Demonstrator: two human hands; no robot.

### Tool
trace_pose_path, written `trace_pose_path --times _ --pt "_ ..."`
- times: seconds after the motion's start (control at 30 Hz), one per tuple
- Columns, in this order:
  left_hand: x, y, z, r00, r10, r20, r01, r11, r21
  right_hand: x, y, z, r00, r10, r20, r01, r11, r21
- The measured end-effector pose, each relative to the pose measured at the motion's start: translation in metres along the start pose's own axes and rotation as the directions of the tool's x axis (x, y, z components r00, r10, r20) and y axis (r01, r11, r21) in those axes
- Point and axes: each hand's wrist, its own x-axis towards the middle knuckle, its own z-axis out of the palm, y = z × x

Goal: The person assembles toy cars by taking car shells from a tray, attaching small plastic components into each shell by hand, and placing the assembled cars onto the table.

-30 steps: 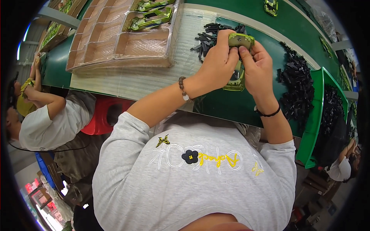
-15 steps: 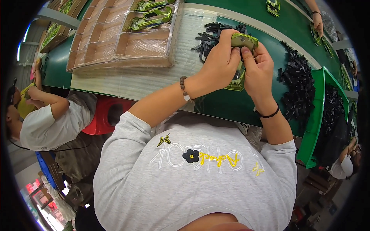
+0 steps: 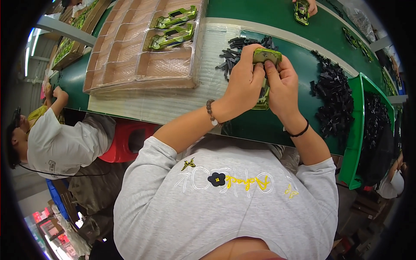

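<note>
Both my hands grip a lime-green plastic car body shell [image 3: 267, 55] above the green work surface. My left hand [image 3: 246, 82] is closed around its left side, and my right hand [image 3: 282, 86] around its right. My thumbs press together on the near side of the shell; whatever lies under them is hidden. Below, between my hands, shows another lime-green portion [image 3: 262, 103]; I cannot tell if it is a separate shell. Just beyond my left hand lies a small pile of black plastic pieces [image 3: 227, 60].
At left stands a brown compartment tray [image 3: 143, 81] with two green shells [image 3: 173, 37]. A larger heap of black pieces [image 3: 333, 95] lies at right, beside a green bin [image 3: 357, 130]. Across the bench, another person's hand [image 3: 312, 6] touches a green shell [image 3: 302, 12]. A co-worker sits at left.
My hands have shifted slightly nearer and left with the shell still gripped. A person's hand has reached the far green shell. The view has moved a little, and the co-worker at left has stretched an arm forward.
</note>
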Motion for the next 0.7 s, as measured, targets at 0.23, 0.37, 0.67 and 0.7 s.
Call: trace_pose_path --times 0.23,0.37,0.67,0.7 --pt "0.015 -0.015 0.004 0.986 -0.149 0.079 0.169 0.892 -0.419 0.013 -0.002 -0.004 0.996 -0.064 -0.064 0.063 0.998 -0.017" --pt "0.023 -0.007 0.0 0.967 -0.169 0.189 0.238 0.863 -0.445 0.039 -0.018 -0.007 0.997 -0.027 0.077 0.015 0.989 0.147" --pt "0.048 -0.012 -0.06 0.888 -0.375 0.265 0.355 0.194 -0.914 -0.007 -0.041 -0.011 0.884 0.086 0.46 0.349 0.531 -0.772" --pt "0.051 -0.011 -0.055 0.92 -0.353 0.172 0.257 0.211 -0.943 -0.018 -0.029 -0.007 0.829 0.068 0.555 0.479 0.427 -0.767"
